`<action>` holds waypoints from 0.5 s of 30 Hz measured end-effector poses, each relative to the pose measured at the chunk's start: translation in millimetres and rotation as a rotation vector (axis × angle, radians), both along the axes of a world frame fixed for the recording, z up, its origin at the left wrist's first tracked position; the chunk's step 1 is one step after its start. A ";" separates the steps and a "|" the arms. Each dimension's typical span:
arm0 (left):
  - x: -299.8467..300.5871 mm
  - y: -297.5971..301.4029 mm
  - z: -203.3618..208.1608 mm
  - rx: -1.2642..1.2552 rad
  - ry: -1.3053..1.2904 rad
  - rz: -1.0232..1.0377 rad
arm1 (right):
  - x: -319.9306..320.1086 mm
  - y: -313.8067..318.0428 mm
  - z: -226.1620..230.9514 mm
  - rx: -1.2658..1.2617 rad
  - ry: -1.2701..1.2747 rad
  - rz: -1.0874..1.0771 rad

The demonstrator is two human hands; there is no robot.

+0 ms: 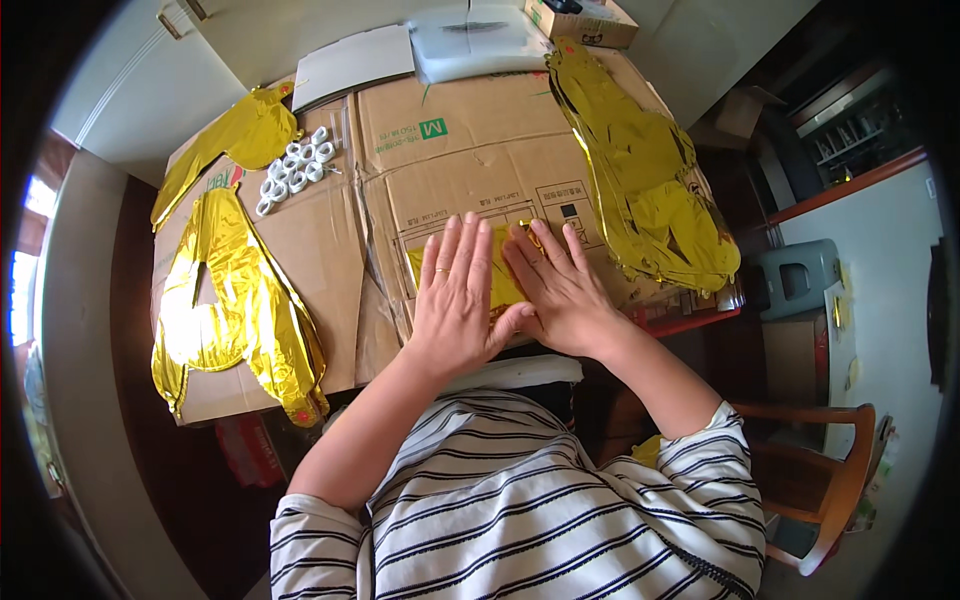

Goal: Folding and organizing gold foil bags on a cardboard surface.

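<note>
My left grip point(455, 295) lies palm down near the middle of the frame, flat, its fingers straight and set close together. Beside it my right grip point(560, 290) is flat too, fingers fanned a little wider. Both rest on a gold foil piece point(508, 282), which shows between them and just past my fingertips, at the near side of the cardboard-covered tabletop point(335, 270).

The brown covering has creases, printed boxes and a green mark above centre. A large gold foil shape point(240, 265) stretches down the left, shining brightly in its lower part; another foil sheet point(245, 130) lies at the upper left. Between these and the centre sits a cluster of white rolls point(297, 172). Layered gold foil point(650, 170) fills the right side. Along the far edge, at the top, are a pale flat board point(355, 65), clear plastic point(475, 48) and a small carton point(580, 25).

Pale cabinet doors point(290, 30) stand behind. A grey stool point(800, 280) is at the right, a wooden chair point(835, 490) at the lower right, and daylight comes in at the left rim.
</note>
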State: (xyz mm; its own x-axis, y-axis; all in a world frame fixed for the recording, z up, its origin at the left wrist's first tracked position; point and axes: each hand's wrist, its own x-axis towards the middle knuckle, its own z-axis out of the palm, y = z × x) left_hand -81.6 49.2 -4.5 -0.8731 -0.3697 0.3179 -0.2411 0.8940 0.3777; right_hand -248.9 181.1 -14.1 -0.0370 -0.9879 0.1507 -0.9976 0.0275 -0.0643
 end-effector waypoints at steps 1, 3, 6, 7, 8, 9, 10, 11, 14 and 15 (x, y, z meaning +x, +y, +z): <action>-1.8 0.2 -10.9 -0.042 -0.027 0.040 | 0.6 -0.9 0.3 0.005 0.000 -0.008; -1.9 2.9 -18.7 -0.085 -0.053 0.072 | 1.2 -1.0 0.2 -0.001 0.013 -0.004; -4.8 1.4 -19.2 -0.092 -0.089 0.078 | -1.8 0.6 -0.8 -0.018 -0.010 0.013; -4.9 1.5 -18.2 -0.084 -0.100 0.072 | -3.7 1.9 -0.1 -0.021 -0.035 0.022; -4.5 1.1 -18.7 -0.091 -0.101 0.070 | -6.0 3.3 0.7 -0.023 -0.059 0.031; -3.6 1.0 -20.2 -0.095 -0.102 0.068 | -9.7 6.3 3.7 -0.045 -0.083 0.015; -3.3 1.1 -21.1 -0.100 -0.103 0.066 | -15.2 10.5 9.0 -0.068 -0.107 0.000; -3.4 1.4 -21.0 -0.087 -0.109 0.062 | -21.9 15.1 12.1 -0.090 -0.132 -0.015; -4.2 3.9 -17.1 -0.119 -0.137 0.068 | -51.2 30.3 16.4 -0.177 -0.330 -0.085; -4.8 4.2 -15.8 -0.117 -0.148 0.070 | -57.8 29.8 21.4 -0.239 -0.329 -0.092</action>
